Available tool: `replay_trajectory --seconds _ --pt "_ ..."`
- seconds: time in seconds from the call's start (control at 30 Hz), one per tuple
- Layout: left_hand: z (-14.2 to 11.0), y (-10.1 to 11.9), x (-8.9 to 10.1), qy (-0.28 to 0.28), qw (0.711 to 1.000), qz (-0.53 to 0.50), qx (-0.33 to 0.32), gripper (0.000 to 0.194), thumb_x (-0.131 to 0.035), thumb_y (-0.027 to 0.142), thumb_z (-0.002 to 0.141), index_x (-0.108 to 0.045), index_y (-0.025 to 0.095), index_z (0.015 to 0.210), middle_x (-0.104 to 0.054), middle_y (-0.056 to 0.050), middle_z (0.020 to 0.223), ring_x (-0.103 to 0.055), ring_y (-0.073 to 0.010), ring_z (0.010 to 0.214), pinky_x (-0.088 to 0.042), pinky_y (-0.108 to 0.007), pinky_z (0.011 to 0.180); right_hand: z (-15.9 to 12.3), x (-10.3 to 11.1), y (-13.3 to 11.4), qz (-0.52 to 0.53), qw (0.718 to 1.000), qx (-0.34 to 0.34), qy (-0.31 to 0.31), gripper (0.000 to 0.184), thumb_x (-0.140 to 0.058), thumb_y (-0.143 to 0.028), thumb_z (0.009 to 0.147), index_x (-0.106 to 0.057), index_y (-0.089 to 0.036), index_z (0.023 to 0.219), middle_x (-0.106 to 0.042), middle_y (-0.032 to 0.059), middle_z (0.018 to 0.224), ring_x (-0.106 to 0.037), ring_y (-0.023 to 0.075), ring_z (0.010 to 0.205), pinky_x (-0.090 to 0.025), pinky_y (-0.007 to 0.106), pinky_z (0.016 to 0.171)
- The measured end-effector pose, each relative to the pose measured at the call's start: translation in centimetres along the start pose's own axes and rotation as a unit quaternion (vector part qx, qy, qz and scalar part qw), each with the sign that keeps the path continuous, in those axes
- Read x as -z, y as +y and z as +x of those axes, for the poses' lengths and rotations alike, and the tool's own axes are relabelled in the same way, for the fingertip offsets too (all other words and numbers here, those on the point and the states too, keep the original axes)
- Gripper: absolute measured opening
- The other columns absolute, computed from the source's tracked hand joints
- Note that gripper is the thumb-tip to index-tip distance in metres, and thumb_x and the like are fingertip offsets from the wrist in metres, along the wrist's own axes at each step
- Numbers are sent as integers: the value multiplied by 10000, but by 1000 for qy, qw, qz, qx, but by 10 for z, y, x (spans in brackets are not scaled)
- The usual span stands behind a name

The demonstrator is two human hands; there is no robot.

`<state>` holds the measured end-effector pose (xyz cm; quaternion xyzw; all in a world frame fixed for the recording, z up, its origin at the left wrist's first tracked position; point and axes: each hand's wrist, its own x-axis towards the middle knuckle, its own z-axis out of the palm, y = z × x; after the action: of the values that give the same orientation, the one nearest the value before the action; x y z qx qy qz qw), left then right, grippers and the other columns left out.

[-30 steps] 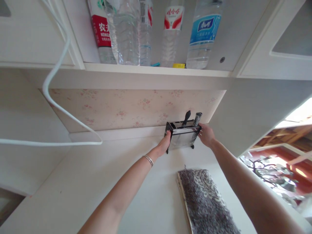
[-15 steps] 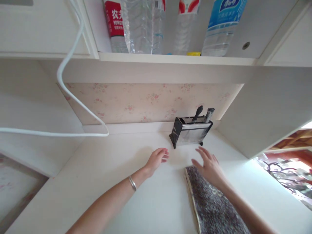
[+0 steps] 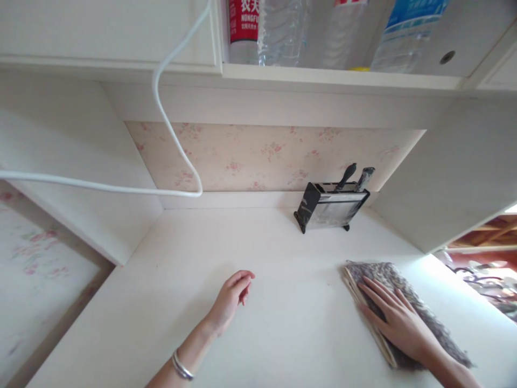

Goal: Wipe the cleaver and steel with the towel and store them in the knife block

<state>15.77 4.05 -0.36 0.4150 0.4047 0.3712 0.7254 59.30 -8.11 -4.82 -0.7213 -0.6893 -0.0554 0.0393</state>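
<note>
A steel knife holder [image 3: 332, 211] with two dark handles sticking up stands against the flowered back wall of a white counter [image 3: 278, 302]. My left hand [image 3: 231, 296] hovers over the bare counter with fingers loosely curled and nothing in it. My right hand [image 3: 398, 320] lies flat, fingers stretched, on a grey speckled cloth [image 3: 428, 318] at the right. Both hands are well in front of the knife holder.
Several water bottles [image 3: 283, 27] stand on a shelf above. A white cable [image 3: 169, 129] loops down from the upper cabinet across the left wall. A white side panel [image 3: 440, 188] closes the niche on the right.
Both hands let go of the knife holder and drew back toward me. My right hand came down onto the cloth. The view tilted downward.
</note>
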Motion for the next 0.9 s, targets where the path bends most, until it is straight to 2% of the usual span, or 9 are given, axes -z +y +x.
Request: replay_trajectory --seconds 0.07,0.13,0.2,0.27,0.33,0.43,0.53,0.67,0.9 --pt "-4 -2 7 -20 1000 6 8 189 -631 395 799 -640 227 886 -423 46 626 -337 -69 499 -257 -211 476 5 8 -11 17 1000 -11 21 597 -421 -549 879 -429 -266 1405 -492 81 1410 -426 305 1315 -234 556 1120" --pt "-6 -5 13 -48 999 5 20 216 -623 404 802 -618 223 919 -361 67 600 -267 -61 473 -193 -212 455 13 18 -41 48 997 -16 52 591 -399 -510 900 -401 -225 1418 -562 108 1338 -503 293 1247 -290 509 1101" --pt "-7 -8 18 -69 997 13 27 256 -619 423 802 -600 210 944 -292 86 586 -195 -55 460 -130 -215 445 23 27 -85 102 993 -20 56 549 -383 -494 912 -429 -225 1389 -618 111 1263 -570 285 1165 -387 466 1028" --pt "-7 -12 22 -78 996 32 29 289 -620 439 798 -594 187 939 -251 96 576 -153 -51 458 -89 -220 443 35 34 -139 191 982 -15 -4 453 -348 -455 937 -490 -259 1320 -693 70 1114 -665 233 968 -494 378 851" --pt "-7 -15 25 -83 995 40 30 306 -632 443 787 -590 170 919 -256 99 567 -155 -46 455 -75 -222 440 47 35 -195 269 962 -4 -43 376 -346 -433 940 -619 -256 1128 -728 44 949 -681 196 807 -497 306 722" --pt "-7 -20 29 -78 996 27 24 316 -656 447 767 -577 175 907 -283 98 562 -173 -41 442 -71 -221 433 65 26 -273 356 931 24 -81 306 -394 -331 916 -671 -222 989 -728 25 808 -659 151 687 -456 235 648" --pt "-9 -25 32 -51 999 11 3 317 -669 454 752 -553 190 881 -308 97 560 -211 -39 434 -98 -213 424 74 13 -328 345 936 25 -69 287 -403 -252 892 -685 -203 913 -728 53 829 -654 167 724 -421 239 648" --pt "-10 -27 37 -24 1000 -2 -17 303 -678 440 741 -529 192 833 -300 102 526 -252 -44 424 -134 -207 416 69 5 -352 323 945 21 -41 279 -405 -237 890 -673 -208 964 -722 90 933 -655 200 778 -398 269 680" --pt "-5 -24 44 -50 998 -35 -21 223 -693 333 721 -545 175 776 -307 101 530 -221 -30 406 -122 -212 404 62 2 -340 326 943 52 -29 262 -431 -257 904 -686 -254 966 -725 30 967 -644 164 875 -389 229 742"
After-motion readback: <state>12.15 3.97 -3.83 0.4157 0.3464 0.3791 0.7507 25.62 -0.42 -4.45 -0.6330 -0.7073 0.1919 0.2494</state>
